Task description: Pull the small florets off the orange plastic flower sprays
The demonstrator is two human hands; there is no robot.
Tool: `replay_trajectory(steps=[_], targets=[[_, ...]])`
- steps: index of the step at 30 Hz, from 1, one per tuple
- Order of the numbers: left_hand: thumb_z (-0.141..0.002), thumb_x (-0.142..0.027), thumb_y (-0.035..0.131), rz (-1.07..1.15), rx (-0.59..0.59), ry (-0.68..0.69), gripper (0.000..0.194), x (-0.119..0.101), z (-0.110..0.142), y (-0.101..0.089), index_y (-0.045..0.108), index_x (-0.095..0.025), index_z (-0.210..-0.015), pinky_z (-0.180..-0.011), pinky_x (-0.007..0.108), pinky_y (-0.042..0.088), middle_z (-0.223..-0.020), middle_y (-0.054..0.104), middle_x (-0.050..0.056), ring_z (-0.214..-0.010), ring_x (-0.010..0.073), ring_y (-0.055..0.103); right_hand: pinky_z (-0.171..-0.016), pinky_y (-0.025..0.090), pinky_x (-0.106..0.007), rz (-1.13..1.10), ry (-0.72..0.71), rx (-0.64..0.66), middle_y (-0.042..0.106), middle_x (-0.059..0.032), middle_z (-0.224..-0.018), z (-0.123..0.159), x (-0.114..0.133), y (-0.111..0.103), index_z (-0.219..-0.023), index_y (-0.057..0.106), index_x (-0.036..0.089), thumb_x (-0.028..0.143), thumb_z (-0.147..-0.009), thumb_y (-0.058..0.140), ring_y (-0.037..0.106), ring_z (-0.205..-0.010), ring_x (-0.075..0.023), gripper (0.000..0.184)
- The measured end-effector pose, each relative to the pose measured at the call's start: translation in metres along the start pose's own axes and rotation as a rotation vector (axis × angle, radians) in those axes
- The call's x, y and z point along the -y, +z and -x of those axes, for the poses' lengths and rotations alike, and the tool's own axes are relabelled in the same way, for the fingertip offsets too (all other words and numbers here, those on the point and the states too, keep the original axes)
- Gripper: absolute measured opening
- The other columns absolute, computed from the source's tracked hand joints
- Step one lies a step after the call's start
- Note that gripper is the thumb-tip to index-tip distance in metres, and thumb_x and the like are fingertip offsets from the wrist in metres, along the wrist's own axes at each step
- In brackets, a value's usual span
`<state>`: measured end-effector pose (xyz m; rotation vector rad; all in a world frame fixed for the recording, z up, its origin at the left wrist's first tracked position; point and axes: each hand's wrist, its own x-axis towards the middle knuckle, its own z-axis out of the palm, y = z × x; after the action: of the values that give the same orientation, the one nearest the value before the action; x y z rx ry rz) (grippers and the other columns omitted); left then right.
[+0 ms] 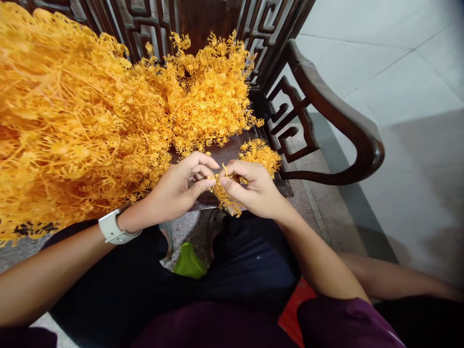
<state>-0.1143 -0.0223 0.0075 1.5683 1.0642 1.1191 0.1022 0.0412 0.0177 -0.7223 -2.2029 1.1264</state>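
My left hand (183, 186), with a pale watch band (115, 227) at the wrist, is curled, its thumb at one end of a small orange plastic sprig (227, 199). My right hand (253, 187) pinches the same sprig between thumb and index finger. A thin curled strand of it sticks up by the right index fingertip, and its branched part hangs below the fingers. Both hands meet over the front edge of the dark wooden seat (203, 200). A small orange clump (261, 155) lies on the seat just behind my right hand.
A big heap of orange plastic sprigs (79, 121) fills the left, joined by another pile (213, 92) against the carved chair back (210, 19). The curved wooden armrest (337, 111) stands at the right. Below are a green object (189, 261) and a red surface (295, 314).
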Motion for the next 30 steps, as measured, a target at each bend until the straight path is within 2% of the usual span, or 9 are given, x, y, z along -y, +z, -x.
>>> replay_trajectory(steps=[4,7,10,12,14,19,24,27,30], targets=[[-0.102,-0.026,0.068,-0.043,0.008,0.032,0.019,-0.004,0.003,0.001,0.062,-0.021,-0.12,-0.084,0.03,0.059,-0.102,0.073,0.004,-0.094,0.0168,0.073,-0.079,0.048,-0.037,0.111,-0.129,-0.008,0.063,-0.0029,-0.09,0.0,-0.002,-0.002,-0.097,0.069,0.024,0.024,-0.097,0.065,0.06,-0.085,-0.0204,0.004],[-0.103,-0.026,0.067,-0.081,0.002,0.049,0.015,-0.008,0.004,0.001,0.063,-0.022,-0.117,-0.081,0.028,0.057,-0.099,0.072,0.003,-0.09,0.0153,0.072,-0.089,0.051,-0.043,0.144,-0.172,-0.046,0.064,-0.0069,-0.107,0.0,-0.001,0.0,-0.1,0.068,0.025,0.02,-0.093,0.067,0.063,-0.101,-0.0249,0.009],[-0.103,-0.024,0.066,-0.133,-0.01,0.069,0.01,-0.011,0.004,0.0,0.063,-0.022,-0.113,-0.078,0.026,0.055,-0.098,0.072,0.001,-0.087,0.014,0.071,-0.094,0.052,-0.046,0.155,-0.22,-0.065,0.063,-0.0097,-0.118,0.0,0.0,0.002,-0.097,0.068,0.025,0.02,-0.095,0.066,0.063,-0.113,-0.0277,0.006],[-0.104,-0.025,0.066,-0.163,-0.002,0.076,0.011,-0.011,0.004,-0.001,0.061,-0.022,-0.114,-0.079,0.027,0.055,-0.099,0.073,0.002,-0.089,0.0148,0.072,-0.091,0.051,-0.044,0.16,-0.249,-0.038,0.066,-0.0087,-0.112,0.0,0.001,0.003,-0.095,0.068,0.024,0.02,-0.097,0.065,0.064,-0.107,-0.0262,0.006],[-0.105,-0.026,0.064,-0.206,0.022,0.092,0.013,-0.011,0.004,-0.002,0.059,-0.022,-0.117,-0.077,0.028,0.055,-0.1,0.073,0.003,-0.088,0.0157,0.072,-0.084,0.05,-0.041,0.154,-0.257,-0.006,0.067,-0.0055,-0.098,0.001,0.001,0.004,-0.094,0.066,0.024,0.019,-0.097,0.063,0.063,-0.091,-0.0227,0.006],[-0.105,-0.024,0.062,-0.376,0.024,0.177,0.017,-0.009,0.006,-0.002,0.056,-0.022,-0.121,-0.073,0.027,0.052,-0.101,0.072,0.003,-0.087,0.0156,0.071,-0.069,0.043,-0.032,0.14,-0.164,0.023,0.059,0.0007,-0.078,0.003,0.005,0.008,-0.092,0.06,0.023,0.014,-0.095,0.056,0.053,-0.069,-0.0157,0.01],[-0.105,-0.022,0.063,-0.184,0.05,0.108,0.02,-0.01,0.006,-0.002,0.054,-0.022,-0.123,-0.078,0.026,0.054,-0.099,0.07,0.001,-0.088,0.0141,0.071,-0.058,0.036,-0.026,0.061,-0.105,0.031,0.049,0.0067,-0.067,0.003,0.007,0.009,-0.091,0.06,0.022,0.01,-0.091,0.058,0.043,-0.058,-0.0098,0.012],[-0.103,-0.023,0.066,-0.08,0.063,0.094,0.021,-0.011,0.005,-0.002,0.056,-0.021,-0.121,-0.074,0.026,0.052,-0.09,0.068,-0.001,-0.08,0.0134,0.068,-0.054,0.031,-0.023,0.046,-0.152,0.021,0.04,0.01,-0.062,0.005,0.006,0.009,-0.091,0.063,0.02,0.009,-0.09,0.06,0.034,-0.052,-0.0065,0.012],[-0.102,-0.024,0.068,-0.045,0.075,0.077,0.02,-0.011,0.005,-0.003,0.058,-0.02,-0.118,-0.074,0.027,0.049,-0.086,0.067,-0.001,-0.078,0.0137,0.066,-0.052,0.029,-0.021,0.045,-0.199,0.008,0.041,0.0103,-0.062,0.007,0.006,0.009,-0.089,0.066,0.018,0.007,-0.088,0.063,0.032,-0.051,-0.0047,0.011]])
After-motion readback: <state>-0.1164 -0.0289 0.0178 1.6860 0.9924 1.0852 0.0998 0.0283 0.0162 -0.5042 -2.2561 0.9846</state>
